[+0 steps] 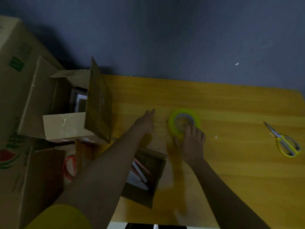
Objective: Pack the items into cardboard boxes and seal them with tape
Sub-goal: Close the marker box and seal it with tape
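A yellow wooden table (pixel 231 162) fills the near and right part of the scene, its grain running left to right. Beyond its far edge lies a dark blue-grey floor (pixel 165 38), with one small white scrap (pixel 237 64) on it, far right of centre. A similar pale fleck (pixel 216 137) sits on the tabletop itself, towards the right. At the near edge, below the table, a strip of white and black surface (pixel 148 226) shows (too little of it is visible to tell what it is).
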The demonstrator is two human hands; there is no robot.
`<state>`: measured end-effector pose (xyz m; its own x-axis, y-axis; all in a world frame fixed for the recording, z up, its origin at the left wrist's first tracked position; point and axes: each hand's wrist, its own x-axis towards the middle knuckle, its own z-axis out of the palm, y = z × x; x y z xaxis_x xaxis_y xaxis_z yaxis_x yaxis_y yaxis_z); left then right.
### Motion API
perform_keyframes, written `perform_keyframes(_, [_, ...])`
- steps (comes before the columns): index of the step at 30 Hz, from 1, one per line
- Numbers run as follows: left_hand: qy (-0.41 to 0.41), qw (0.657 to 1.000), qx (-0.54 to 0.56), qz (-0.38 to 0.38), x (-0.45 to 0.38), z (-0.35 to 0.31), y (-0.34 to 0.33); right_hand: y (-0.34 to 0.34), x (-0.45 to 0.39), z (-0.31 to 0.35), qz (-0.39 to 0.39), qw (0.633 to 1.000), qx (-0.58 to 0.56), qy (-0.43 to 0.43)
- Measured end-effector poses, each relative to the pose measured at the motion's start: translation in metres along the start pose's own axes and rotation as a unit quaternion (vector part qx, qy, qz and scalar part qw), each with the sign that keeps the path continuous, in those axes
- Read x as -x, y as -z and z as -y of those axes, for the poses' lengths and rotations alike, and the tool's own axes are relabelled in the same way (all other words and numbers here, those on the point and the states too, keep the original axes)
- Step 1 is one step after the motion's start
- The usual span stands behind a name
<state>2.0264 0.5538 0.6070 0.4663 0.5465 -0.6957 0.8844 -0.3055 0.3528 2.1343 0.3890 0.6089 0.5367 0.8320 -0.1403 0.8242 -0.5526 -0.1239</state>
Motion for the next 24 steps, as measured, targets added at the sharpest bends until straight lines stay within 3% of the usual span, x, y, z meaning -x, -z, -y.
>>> perform_keyframes(4, [0.04, 0.997, -0.053, -0.029, 0.009, -0.01, 0.004, 0.015, 0.035, 0.007, -0.02, 0.994, -0.105, -0.037])
perform_keyframes(9, [0.008, 0.998, 0.009, -0.07, 0.05, -0.002, 0.016, 0.019, 0.071, 0.016, 0.019, 0.968, -0.246, -0.046])
perform_keyframes(14, [-0.059, 0.965, 0.049, -0.25, 0.121, 0.024, 0.002, 0.016, 0.099, 0.034, 0.11, 0.909, -0.384, -0.12])
perform_keyframes(19, [-0.009, 0.92, 0.039, -0.39, 0.177, 0.062, -0.032, 0.008, 0.114, 0.053, 0.149, 0.886, -0.415, -0.142])
perform_keyframes(21, [0.056, 0.928, 0.045, -0.366, 0.188, 0.074, -0.044, 0.005, 0.116, 0.056, 0.168, 0.883, -0.418, -0.13])
perform_keyframes(24, [0.117, 0.954, 0.088, -0.261, 0.195, 0.086, -0.059, 0.004, 0.115, 0.052, 0.17, 0.896, -0.397, -0.105])
